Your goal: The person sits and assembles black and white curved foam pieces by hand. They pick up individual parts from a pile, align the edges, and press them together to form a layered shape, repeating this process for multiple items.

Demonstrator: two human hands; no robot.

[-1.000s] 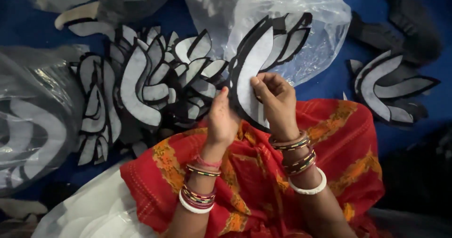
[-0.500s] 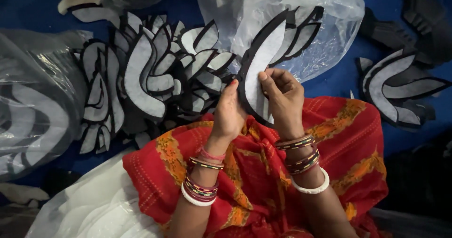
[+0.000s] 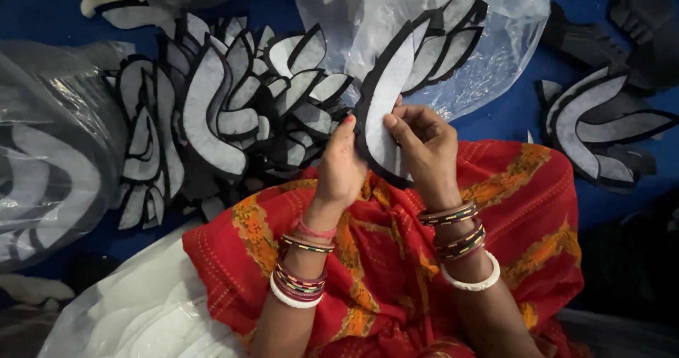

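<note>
A curved, crescent-shaped piece [image 3: 385,96], white on its face with a thick black border, stands upright in front of me. My left hand [image 3: 341,165] grips its lower left edge with the fingertips. My right hand [image 3: 423,146] pinches the lower right part, thumb on the white face. Both wrists carry several bangles. Under the hands lies red cloth with orange print [image 3: 509,209] over my lap.
A heap of like black-and-white curved pieces [image 3: 212,110] lies left of the hands on a blue floor. More pieces [image 3: 601,128] sit at right. A clear plastic bag [image 3: 488,47] lies behind, another bag of pieces [image 3: 49,160] at far left. White plastic [image 3: 141,308] lies bottom left.
Both hands and the piece sit slightly higher and more to the right in view. The grip on the piece looks the same.
</note>
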